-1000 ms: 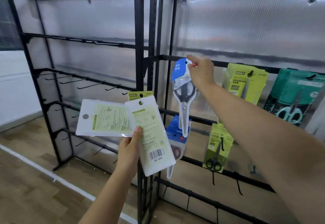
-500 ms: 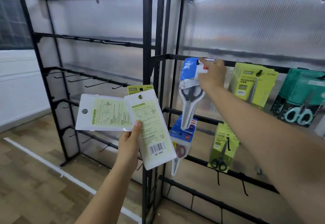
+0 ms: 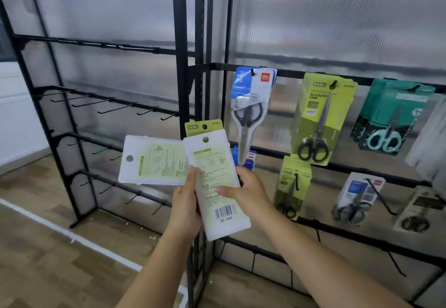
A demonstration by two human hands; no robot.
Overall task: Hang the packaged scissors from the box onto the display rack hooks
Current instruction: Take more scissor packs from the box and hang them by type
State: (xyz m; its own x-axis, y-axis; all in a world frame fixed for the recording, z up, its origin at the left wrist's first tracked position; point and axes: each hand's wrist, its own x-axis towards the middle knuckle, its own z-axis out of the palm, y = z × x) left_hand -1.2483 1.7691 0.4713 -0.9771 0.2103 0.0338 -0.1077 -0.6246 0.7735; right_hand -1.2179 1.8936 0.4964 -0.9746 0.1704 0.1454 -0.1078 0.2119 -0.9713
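Observation:
My left hand (image 3: 184, 202) grips a fan of white-and-green scissors packs, backs toward me. One pack (image 3: 154, 160) lies sideways to the left. An upright pack (image 3: 218, 187) with a barcode faces me, a green-topped pack (image 3: 202, 126) behind it. My right hand (image 3: 246, 190) pinches the upright pack's right edge, thumb on its face. A blue-and-white scissors pack (image 3: 251, 109) hangs on the top-row hook of the black display rack (image 3: 181, 42), with no hand on it.
Green packs (image 3: 321, 119) and teal packs (image 3: 393, 117) hang to the right, with more packs (image 3: 357, 199) on the row below. The left rack section carries several bare hooks (image 3: 108, 104). Wooden floor (image 3: 48, 259) with a white strip lies below.
My right hand let go of the blue-and-white pack, which now hangs on its hook, and came down to the upright pack in my left hand.

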